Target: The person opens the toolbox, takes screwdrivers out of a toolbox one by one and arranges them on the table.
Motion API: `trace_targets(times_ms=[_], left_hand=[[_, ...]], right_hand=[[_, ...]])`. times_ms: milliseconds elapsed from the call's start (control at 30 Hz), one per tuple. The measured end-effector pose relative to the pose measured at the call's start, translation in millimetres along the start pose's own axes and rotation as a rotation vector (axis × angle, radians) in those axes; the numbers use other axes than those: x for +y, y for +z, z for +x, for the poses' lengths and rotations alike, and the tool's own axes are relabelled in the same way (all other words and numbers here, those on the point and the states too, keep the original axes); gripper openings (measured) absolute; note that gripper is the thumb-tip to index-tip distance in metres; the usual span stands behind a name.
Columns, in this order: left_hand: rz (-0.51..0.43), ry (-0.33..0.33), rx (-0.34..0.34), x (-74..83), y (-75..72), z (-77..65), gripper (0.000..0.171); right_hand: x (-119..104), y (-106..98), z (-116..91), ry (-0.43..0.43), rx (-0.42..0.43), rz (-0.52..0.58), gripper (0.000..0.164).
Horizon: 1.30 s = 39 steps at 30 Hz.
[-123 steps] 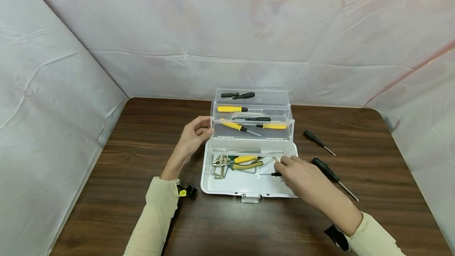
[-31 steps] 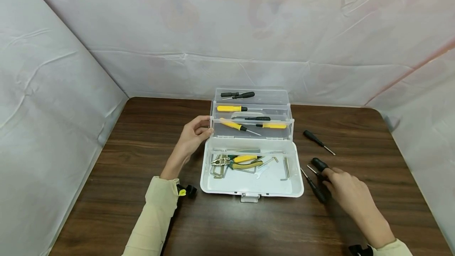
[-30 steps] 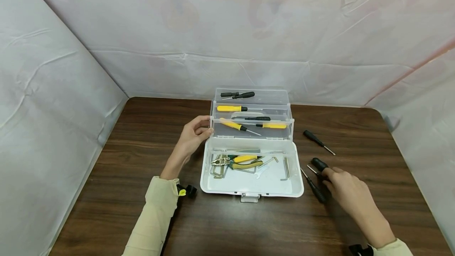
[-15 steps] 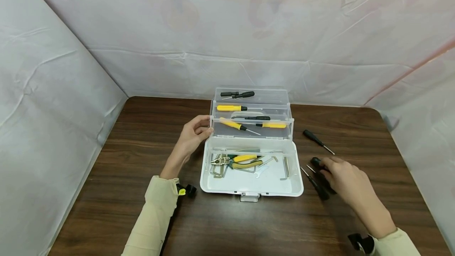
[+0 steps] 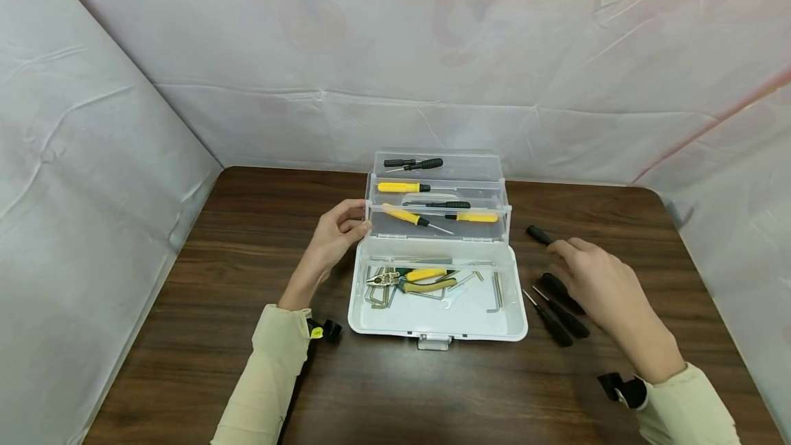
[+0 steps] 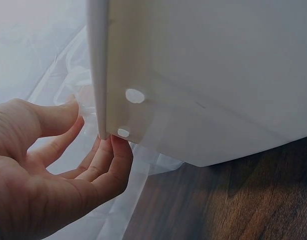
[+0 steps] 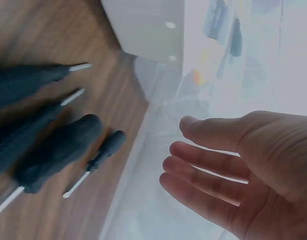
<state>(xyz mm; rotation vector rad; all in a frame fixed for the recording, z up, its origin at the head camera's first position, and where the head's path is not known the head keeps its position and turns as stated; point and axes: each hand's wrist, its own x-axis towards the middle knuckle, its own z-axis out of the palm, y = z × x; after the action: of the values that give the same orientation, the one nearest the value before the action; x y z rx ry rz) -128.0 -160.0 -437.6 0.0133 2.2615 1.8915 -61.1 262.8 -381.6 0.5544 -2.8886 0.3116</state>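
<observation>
A white toolbox [image 5: 476, 325] stands with its clear compartment lid [image 5: 503, 191] raised. At the lid's left edge, my left hand [image 5: 334, 239] holds on with thumb and fingers; the left wrist view has this hand [image 6: 58, 165] at the corner. My right hand [image 5: 599, 280] is over the far black screwdriver [image 5: 540, 234] and hides its shaft. In the right wrist view the right hand [image 7: 233, 175] has relaxed fingers with nothing between them. Below it lie three black screwdrivers side by side: one on the left [image 5: 553, 325], a middle one [image 5: 573, 321], a thick-handled one [image 5: 559, 290].
Inside the box are pliers [image 5: 426, 287], several hex keys [image 5: 497, 294] and a small wrench [image 5: 454, 297]. Yellow screwdrivers [image 5: 402, 187] and black ones [image 5: 423, 164] lie in the lid compartments. Pale sheeting [image 5: 395, 53] hangs behind the wooden table [image 5: 259, 211].
My right hand has left the box, where it pinched a black tool, and let go of the thick-handled screwdriver area, moving to the far one. Two more screwdrivers show on the table. Left hand stays.
</observation>
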Motion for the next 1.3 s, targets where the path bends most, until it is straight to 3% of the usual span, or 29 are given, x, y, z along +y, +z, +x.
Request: trace_targets(times_ms=[900,1167,1300], left_hand=[[-0.011,-0.011,-0.001,0.3,0.2,0.1,0.048],[-0.006,-0.006,0.002,-0.8,-0.1,-0.2,0.048],[-0.001,0.001,0.002,-1.5,0.3,-0.4,0.047]], right_hand=[[-44.4,-23.0,65.1,-0.097,0.054,0.051,0.022],[-61.6,-22.3,85.4,-0.111,-0.022,0.045,0.026],[-65.1,-18.3,99.4,-0.107,-0.099,0.126,0.025]])
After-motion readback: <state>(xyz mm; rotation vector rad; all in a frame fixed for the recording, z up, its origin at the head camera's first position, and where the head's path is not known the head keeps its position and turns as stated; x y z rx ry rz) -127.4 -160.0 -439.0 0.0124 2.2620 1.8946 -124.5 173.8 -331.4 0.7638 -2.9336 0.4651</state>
